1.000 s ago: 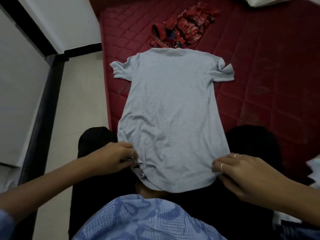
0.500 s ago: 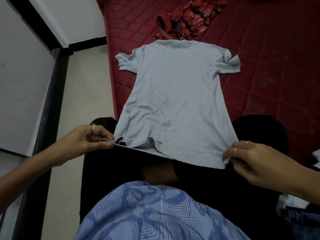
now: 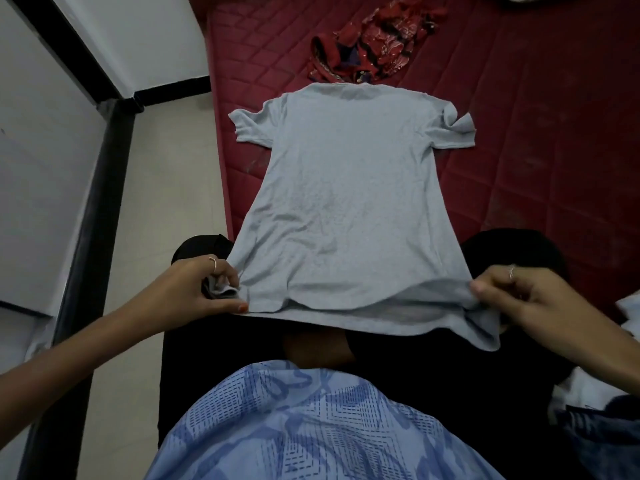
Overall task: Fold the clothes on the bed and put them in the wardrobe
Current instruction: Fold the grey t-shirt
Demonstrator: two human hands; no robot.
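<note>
A grey T-shirt [image 3: 349,202] lies spread flat on the dark red quilted mattress [image 3: 540,140], collar away from me, both short sleeves out to the sides. Its hem reaches over my knees in black trousers. My left hand [image 3: 204,292] pinches the hem's left corner, with a bit of cloth bunched in the fingers. My right hand [image 3: 526,299] grips the hem's right corner, which hangs down in a fold. The hem is stretched between both hands, lifted slightly off my lap.
A crumpled red patterned garment [image 3: 374,46] lies on the mattress just beyond the shirt's collar. The pale tiled floor [image 3: 166,188] runs along the bed's left edge, bounded by a white wall with a black skirting [image 3: 93,188]. White and dark cloth [image 3: 620,403] sits at the right.
Both hands have moved apart along the hem, pulling it taut and wider. The left corner, earlier folded under, is drawn out, and the hem now sits higher over my knees.
</note>
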